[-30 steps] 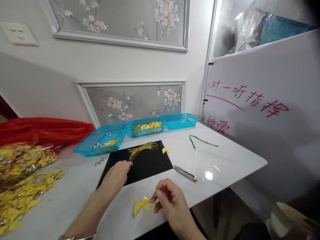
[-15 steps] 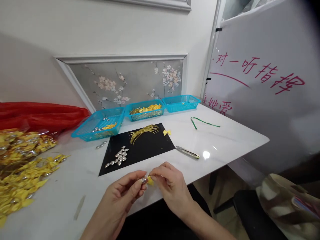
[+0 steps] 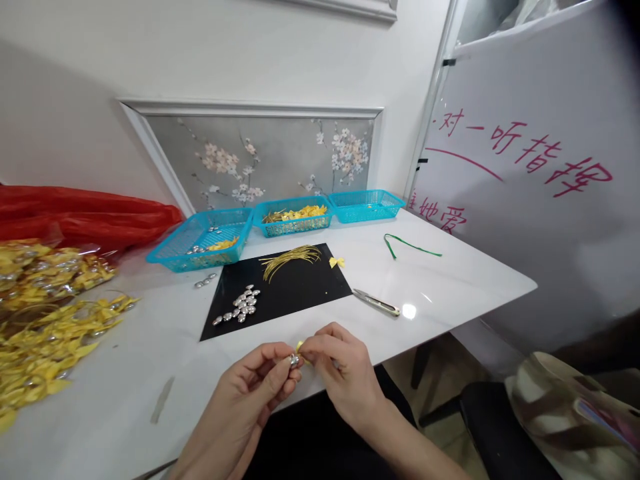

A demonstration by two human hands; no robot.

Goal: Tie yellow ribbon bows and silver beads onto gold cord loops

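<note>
My left hand (image 3: 255,387) pinches a small silver bead (image 3: 294,360) between thumb and fingers at the table's near edge. My right hand (image 3: 340,370) meets it from the right, fingers closed on a small yellow ribbon bow (image 3: 300,347) that is mostly hidden behind them. Bead and bow touch between the two hands. Behind them lies a black mat (image 3: 280,290) with a cluster of silver beads (image 3: 240,305), a bundle of gold threads (image 3: 290,257) and another tiny yellow bow (image 3: 337,262).
Three blue baskets (image 3: 200,243) line the wall, two holding beads and yellow bows. Snips (image 3: 376,303) lie right of the mat and a green ribbon (image 3: 407,247) beyond. Yellow bows (image 3: 45,333) are heaped at left by red fabric (image 3: 85,217). A whiteboard (image 3: 530,187) stands at right.
My left hand left the bead cluster on the mat with one bead and came to the right hand, which raised the yellow bow to meet it. The view tilted down.
</note>
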